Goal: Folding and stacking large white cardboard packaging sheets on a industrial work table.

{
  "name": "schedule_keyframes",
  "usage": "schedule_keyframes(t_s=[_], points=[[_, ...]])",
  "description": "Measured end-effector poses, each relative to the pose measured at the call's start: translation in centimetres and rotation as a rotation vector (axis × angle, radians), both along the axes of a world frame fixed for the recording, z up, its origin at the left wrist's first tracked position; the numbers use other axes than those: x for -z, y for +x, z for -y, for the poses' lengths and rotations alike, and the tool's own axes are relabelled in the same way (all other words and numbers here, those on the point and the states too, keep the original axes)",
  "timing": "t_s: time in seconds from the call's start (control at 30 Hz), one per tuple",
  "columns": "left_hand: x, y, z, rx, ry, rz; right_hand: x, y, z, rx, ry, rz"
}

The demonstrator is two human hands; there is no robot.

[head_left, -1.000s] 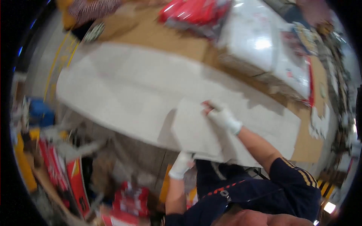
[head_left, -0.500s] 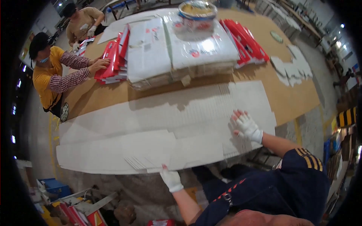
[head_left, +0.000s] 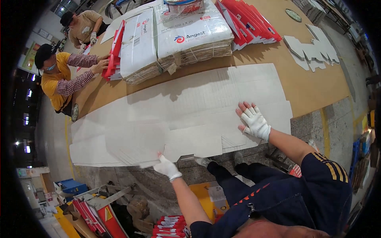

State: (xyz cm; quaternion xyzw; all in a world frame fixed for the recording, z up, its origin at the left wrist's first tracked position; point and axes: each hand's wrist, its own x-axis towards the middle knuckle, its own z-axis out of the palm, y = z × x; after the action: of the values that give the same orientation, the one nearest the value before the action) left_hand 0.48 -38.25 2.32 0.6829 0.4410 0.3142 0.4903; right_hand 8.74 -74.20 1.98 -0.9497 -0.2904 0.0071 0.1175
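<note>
Flat pale cardboard sheets (head_left: pixel 198 99) lie in an overlapping layer along the near side of the table, with cut slots and notched edges. My left hand (head_left: pixel 168 168), in a white fingerless glove, is at their near edge. Its thumb lies on top and its other fingers are hidden; it grips a cardboard sheet (head_left: pixel 135 144) whose corner is blurred. My right hand (head_left: pixel 255 122), gloved alike, rests on the sheets farther right, palm down and fingers spread.
Beyond the sheets stands a strapped white stack (head_left: pixel 194 35) with a round tub (head_left: pixel 184 6) on it. Red flat packs (head_left: pixel 250 23) fan out beside it; cut cardboard pieces (head_left: pixel 311 49) lie right. A co-worker in yellow (head_left: pixel 55 81) handles red packs (head_left: pixel 115 51) at left. Another person (head_left: pixel 85 27) works behind.
The view has shifted, showing more floor. A sheet under my left hand has slid, and notches now show along the near edge. My right hand stays spread on the sheets.
</note>
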Motion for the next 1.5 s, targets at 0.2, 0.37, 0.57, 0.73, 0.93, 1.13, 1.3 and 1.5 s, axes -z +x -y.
schedule_keyframes(t_s=[0.2,0.37,0.57,0.73,0.93,1.13,1.3,1.5], points=[[2.5,-0.6,-2.7,0.058,-0.516,0.351,0.3,0.0,-0.2,-0.015,0.001,0.024],[1.4,-0.2,0.5,-0.071,0.252,-0.011,0.3,0.0,0.6,-0.005,-0.014,0.030],[1.7,-0.3,-2.5,0.087,-0.516,0.379,0.7,0.0,1.2,0.000,-0.005,0.024],[1.7,0.3,-0.1,-0.189,0.110,-0.268,0.3,0.3,0.9,-0.032,0.007,-0.005],[3.0,-0.7,-4.2,0.049,-0.625,0.304,0.5,0.4,1.0,0.020,-0.142,-0.078],[2.8,-0.9,-2.5,-0.117,0.019,-0.277,0.8,0.8,0.2,-0.081,-0.147,0.025],[0.1,-2.9,-4.8,0.117,-0.438,0.003,-0.5,2.0,-0.8,-0.048,-0.164,-0.077],[3.7,-6.4,-7.8,-0.180,-0.563,-0.050,-3.8,7.2,-17.8,-0.130,0.134,-0.182]])
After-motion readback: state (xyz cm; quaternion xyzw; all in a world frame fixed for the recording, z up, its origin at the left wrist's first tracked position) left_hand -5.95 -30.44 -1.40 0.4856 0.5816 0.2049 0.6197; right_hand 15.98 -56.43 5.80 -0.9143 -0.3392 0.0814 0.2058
